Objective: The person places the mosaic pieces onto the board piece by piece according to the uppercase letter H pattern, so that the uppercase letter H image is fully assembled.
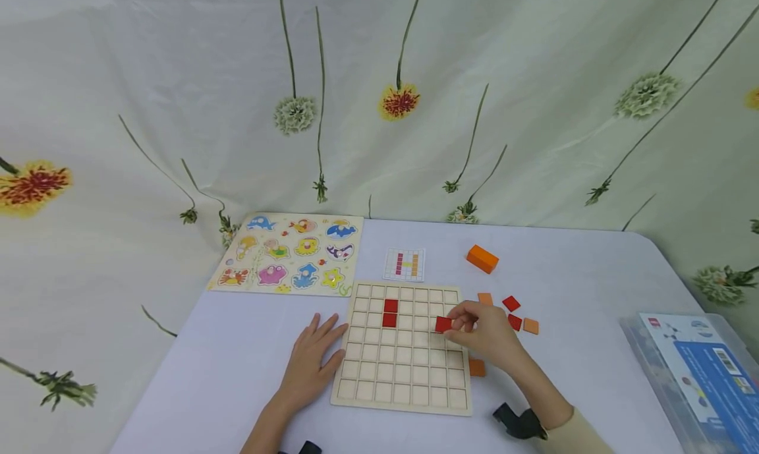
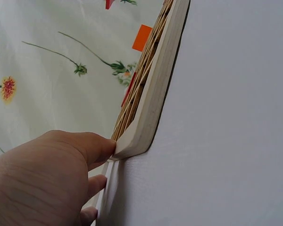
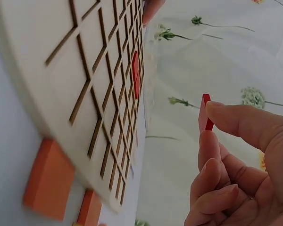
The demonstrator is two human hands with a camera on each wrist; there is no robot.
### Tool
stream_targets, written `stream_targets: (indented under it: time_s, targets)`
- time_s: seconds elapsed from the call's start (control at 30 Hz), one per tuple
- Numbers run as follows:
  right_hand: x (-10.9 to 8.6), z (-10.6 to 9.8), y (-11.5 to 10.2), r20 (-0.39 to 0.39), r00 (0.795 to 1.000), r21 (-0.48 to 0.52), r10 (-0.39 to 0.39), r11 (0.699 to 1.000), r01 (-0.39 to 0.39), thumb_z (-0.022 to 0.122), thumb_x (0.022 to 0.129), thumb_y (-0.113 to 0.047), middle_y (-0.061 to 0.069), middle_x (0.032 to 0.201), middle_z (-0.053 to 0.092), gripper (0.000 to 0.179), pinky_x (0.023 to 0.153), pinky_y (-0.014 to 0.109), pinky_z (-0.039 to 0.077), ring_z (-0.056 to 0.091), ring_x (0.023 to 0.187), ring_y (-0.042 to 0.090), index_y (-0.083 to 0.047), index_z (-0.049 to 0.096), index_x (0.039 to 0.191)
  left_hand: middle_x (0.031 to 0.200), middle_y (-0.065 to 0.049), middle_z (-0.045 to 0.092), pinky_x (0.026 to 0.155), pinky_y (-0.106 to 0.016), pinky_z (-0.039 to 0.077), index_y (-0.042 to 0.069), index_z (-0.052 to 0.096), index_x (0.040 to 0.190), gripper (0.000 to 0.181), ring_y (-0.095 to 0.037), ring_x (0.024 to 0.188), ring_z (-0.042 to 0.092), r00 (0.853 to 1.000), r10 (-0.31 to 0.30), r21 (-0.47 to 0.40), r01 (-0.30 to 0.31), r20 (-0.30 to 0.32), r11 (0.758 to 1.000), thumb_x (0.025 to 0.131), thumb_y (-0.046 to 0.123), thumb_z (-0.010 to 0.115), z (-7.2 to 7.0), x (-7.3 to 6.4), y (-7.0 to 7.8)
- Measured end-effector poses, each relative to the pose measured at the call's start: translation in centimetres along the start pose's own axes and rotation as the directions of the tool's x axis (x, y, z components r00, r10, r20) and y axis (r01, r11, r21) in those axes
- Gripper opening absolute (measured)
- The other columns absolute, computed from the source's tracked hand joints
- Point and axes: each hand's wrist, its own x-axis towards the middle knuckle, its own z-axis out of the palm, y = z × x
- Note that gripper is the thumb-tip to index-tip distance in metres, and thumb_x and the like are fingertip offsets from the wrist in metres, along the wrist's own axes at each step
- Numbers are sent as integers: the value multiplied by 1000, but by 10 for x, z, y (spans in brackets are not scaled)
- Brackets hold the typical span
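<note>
A wooden grid board (image 1: 385,373) lies on the white table. Two red square tiles, one (image 1: 391,306) directly behind the other (image 1: 389,320), sit in adjoining cells of one column. My right hand (image 1: 489,335) pinches another red tile (image 3: 205,114) between thumb and fingertip, above the board's right side. In the right wrist view this tile is held edge-on, apart from the board. My left hand (image 1: 309,363) rests on the table at the board's left edge, fingers spread. Its thumb (image 2: 96,147) touches the board's rim near a corner in the left wrist view.
Right of the board lie loose red tiles (image 1: 511,303), orange tiles (image 1: 531,326) and a long orange block or stack (image 1: 483,259). Behind it is a small pattern card (image 1: 404,264). A sea-animal puzzle (image 1: 290,246) sits back left; a plastic case (image 1: 700,375) stands far right.
</note>
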Motion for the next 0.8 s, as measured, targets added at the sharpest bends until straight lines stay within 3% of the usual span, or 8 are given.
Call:
stream_targets:
  time_s: [0.17,0.37,0.8]
  targets:
    - [20,25,-13,53,997,19,-60,998,59,81,76,-9,-4,69,59,16,56,19,42,51,64,10,-6,69,87,149,-14,48,114,-66,20,10,59,135,45,-45,146,24,1000,1,10,-1,4,1000,90,15,65,0,1,0]
    - [34,51,-20,104,993,49,-60,997,55,82,75,-8,-3,69,59,18,56,17,44,51,61,9,-4,69,87,149,-14,48,114,-66,20,11,59,135,45,-45,146,25,1000,1,21,-1,5,1000,91,15,65,0,1,0]
    - [42,77,-18,183,979,45,-91,995,84,82,75,-9,-3,67,58,19,55,19,44,51,60,9,-5,66,85,148,-14,48,113,-66,21,10,60,134,44,-46,145,25,1000,6,22,-6,0,1000,90,15,66,0,0,0]
